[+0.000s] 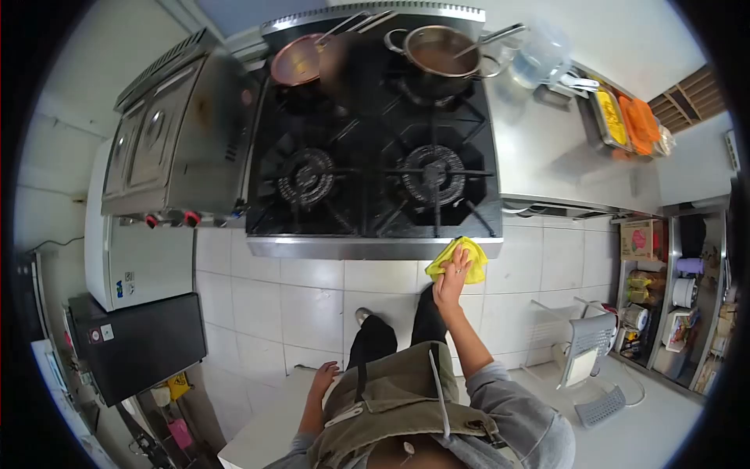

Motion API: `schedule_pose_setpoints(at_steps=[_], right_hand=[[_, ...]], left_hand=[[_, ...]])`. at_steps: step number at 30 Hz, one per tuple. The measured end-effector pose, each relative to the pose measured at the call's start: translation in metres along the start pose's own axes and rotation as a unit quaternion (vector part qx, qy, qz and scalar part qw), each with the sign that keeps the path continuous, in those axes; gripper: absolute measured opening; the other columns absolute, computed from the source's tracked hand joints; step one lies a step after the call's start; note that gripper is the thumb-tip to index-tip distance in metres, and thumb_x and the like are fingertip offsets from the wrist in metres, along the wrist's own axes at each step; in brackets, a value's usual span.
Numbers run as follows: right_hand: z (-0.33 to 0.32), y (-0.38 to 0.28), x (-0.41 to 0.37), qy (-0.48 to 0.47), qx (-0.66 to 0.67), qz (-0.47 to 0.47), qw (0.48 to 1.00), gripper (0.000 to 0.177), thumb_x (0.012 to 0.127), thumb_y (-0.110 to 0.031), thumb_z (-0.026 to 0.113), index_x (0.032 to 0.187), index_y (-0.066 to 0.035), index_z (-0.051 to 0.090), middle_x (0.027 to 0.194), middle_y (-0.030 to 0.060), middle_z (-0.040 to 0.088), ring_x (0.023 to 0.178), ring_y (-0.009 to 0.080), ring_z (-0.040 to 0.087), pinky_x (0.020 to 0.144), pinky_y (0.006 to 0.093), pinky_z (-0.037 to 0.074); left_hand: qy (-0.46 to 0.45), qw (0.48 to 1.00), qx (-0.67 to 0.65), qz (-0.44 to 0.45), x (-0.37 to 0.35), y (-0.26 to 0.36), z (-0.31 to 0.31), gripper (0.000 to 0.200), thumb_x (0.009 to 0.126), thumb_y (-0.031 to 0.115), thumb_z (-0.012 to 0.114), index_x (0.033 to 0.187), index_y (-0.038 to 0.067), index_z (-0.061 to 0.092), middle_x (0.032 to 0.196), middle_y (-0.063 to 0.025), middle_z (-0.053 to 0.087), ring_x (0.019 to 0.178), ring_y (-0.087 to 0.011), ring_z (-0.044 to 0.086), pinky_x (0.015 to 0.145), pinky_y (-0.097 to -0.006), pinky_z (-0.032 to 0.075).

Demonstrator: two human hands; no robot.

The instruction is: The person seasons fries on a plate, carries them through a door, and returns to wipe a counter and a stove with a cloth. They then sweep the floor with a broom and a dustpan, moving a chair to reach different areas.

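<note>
My right hand (451,283) presses a yellow cloth (474,270) against the steel front edge of the stove (328,248), at its right end. The fingers are closed over the cloth, which hangs a little below the edge. Down at my left side, my left hand (324,378) is held beside the apron (391,395), fingers loosely apart and holding nothing. Black grates cover the stove top, with two bare front burners, the right one (433,175) and the left one (305,177).
On the back burners stand a pot (442,51) of brown liquid with a utensil in it, and a copper-coloured pan (298,60). A steel oven (176,129) is to the left. The right counter (562,168) bears food containers (612,117). A grey chair (590,348) stands behind on the right.
</note>
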State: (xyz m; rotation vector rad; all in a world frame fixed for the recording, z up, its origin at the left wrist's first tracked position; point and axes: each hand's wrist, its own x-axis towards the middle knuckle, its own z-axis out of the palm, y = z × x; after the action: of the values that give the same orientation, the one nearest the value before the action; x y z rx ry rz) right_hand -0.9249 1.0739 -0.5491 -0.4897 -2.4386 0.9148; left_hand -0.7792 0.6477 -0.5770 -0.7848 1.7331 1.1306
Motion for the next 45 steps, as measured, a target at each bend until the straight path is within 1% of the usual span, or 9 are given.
schedule_pose_setpoints(at_steps=[6, 10, 17, 22, 28, 32, 35, 39, 45], right_hand=[[0.065, -0.063, -0.013, -0.084, -0.085, -0.129, 0.984, 0.011, 0.069, 0.002, 0.052, 0.079, -0.003, 0.048, 0.137, 0.0130, 0.034, 0.126, 0.0374, 0.031, 0.097, 0.0603, 0.023], [0.103, -0.127, 0.000, -0.137, -0.092, -0.214, 0.963, 0.009, 0.069, -0.002, 0.052, 0.077, -0.004, 0.047, 0.137, 0.0101, 0.036, 0.124, 0.0325, 0.035, 0.094, 0.0583, 0.029], [0.175, -0.208, 0.000, -0.196, -0.076, -0.328, 0.921, 0.011, 0.073, -0.006, 0.050, 0.083, -0.003, 0.048, 0.139, 0.0110, 0.032, 0.124, 0.0284, 0.036, 0.097, 0.0486, 0.032], [0.222, -0.271, 0.001, -0.185, -0.008, -0.369, 0.911, 0.022, 0.078, -0.010, 0.047, 0.097, -0.001, 0.051, 0.138, 0.0119, 0.031, 0.127, 0.0262, 0.031, 0.102, 0.0429, 0.029], [0.159, -0.207, 0.017, -0.293, -0.067, -0.418, 0.857, 0.028, 0.080, -0.010, 0.044, 0.106, -0.001, 0.050, 0.138, 0.0108, 0.033, 0.127, 0.0244, 0.032, 0.103, 0.0393, 0.027], [0.075, -0.102, 0.014, -0.236, -0.155, -0.334, 0.899, 0.007, 0.072, -0.006, 0.048, 0.076, -0.002, 0.046, 0.133, 0.0113, 0.040, 0.121, 0.0294, 0.040, 0.093, 0.0487, 0.035], [0.024, -0.039, 0.006, -0.215, -0.226, -0.298, 0.902, 0.008, 0.070, -0.003, 0.052, 0.078, -0.002, 0.049, 0.131, 0.0164, 0.041, 0.120, 0.0348, 0.039, 0.095, 0.0530, 0.032], [0.031, -0.048, 0.012, -0.229, -0.254, -0.325, 0.882, 0.010, 0.070, -0.004, 0.053, 0.080, -0.003, 0.050, 0.133, 0.0160, 0.039, 0.122, 0.0345, 0.037, 0.095, 0.0550, 0.030], [0.129, -0.177, 0.024, -0.255, -0.186, -0.454, 0.833, 0.010, 0.078, -0.011, 0.050, 0.086, -0.006, 0.050, 0.136, 0.0063, 0.037, 0.121, 0.0245, 0.041, 0.095, 0.0462, 0.036]], left_hand=[[0.084, 0.990, -0.074, -0.083, -0.023, -0.129, -0.068, 0.033, 0.085, 0.023, 0.046, 0.114, 0.009, 0.053, 0.095, -0.0059, 0.061, 0.082, -0.0166, 0.059, 0.067, -0.0299, 0.043], [0.103, 0.972, -0.134, -0.164, -0.035, -0.187, -0.072, 0.033, 0.086, 0.025, 0.045, 0.114, 0.009, 0.052, 0.097, -0.0066, 0.060, 0.083, -0.0174, 0.058, 0.066, -0.0301, 0.043], [0.003, 0.985, -0.136, -0.107, -0.040, -0.181, -0.049, 0.033, 0.086, 0.025, 0.045, 0.114, 0.008, 0.052, 0.101, -0.0080, 0.059, 0.086, -0.0183, 0.058, 0.067, -0.0298, 0.044], [0.027, 0.985, -0.137, -0.097, -0.027, -0.194, -0.053, 0.033, 0.086, 0.025, 0.045, 0.113, 0.008, 0.052, 0.101, -0.0083, 0.060, 0.085, -0.0180, 0.058, 0.067, -0.0296, 0.043], [0.066, 0.985, -0.133, -0.089, -0.027, -0.173, -0.059, 0.031, 0.085, 0.024, 0.045, 0.111, 0.010, 0.052, 0.098, -0.0064, 0.059, 0.088, -0.0164, 0.057, 0.071, -0.0309, 0.043], [0.086, 0.982, -0.149, -0.073, -0.019, -0.185, -0.053, 0.031, 0.085, 0.023, 0.045, 0.111, 0.009, 0.053, 0.096, -0.0067, 0.060, 0.084, -0.0163, 0.058, 0.068, -0.0290, 0.043], [0.068, 0.982, -0.155, -0.084, -0.020, -0.196, -0.038, 0.032, 0.084, 0.023, 0.046, 0.111, 0.008, 0.054, 0.093, -0.0068, 0.061, 0.081, -0.0165, 0.059, 0.065, -0.0285, 0.043], [0.007, 0.975, -0.199, -0.100, -0.015, -0.214, -0.021, 0.033, 0.084, 0.023, 0.046, 0.111, 0.007, 0.054, 0.093, -0.0068, 0.061, 0.083, -0.0169, 0.058, 0.067, -0.0294, 0.043], [0.065, 0.956, -0.257, -0.124, -0.027, -0.201, -0.020, 0.032, 0.085, 0.023, 0.047, 0.112, 0.008, 0.052, 0.096, -0.0071, 0.060, 0.087, -0.0171, 0.058, 0.070, -0.0305, 0.044]])
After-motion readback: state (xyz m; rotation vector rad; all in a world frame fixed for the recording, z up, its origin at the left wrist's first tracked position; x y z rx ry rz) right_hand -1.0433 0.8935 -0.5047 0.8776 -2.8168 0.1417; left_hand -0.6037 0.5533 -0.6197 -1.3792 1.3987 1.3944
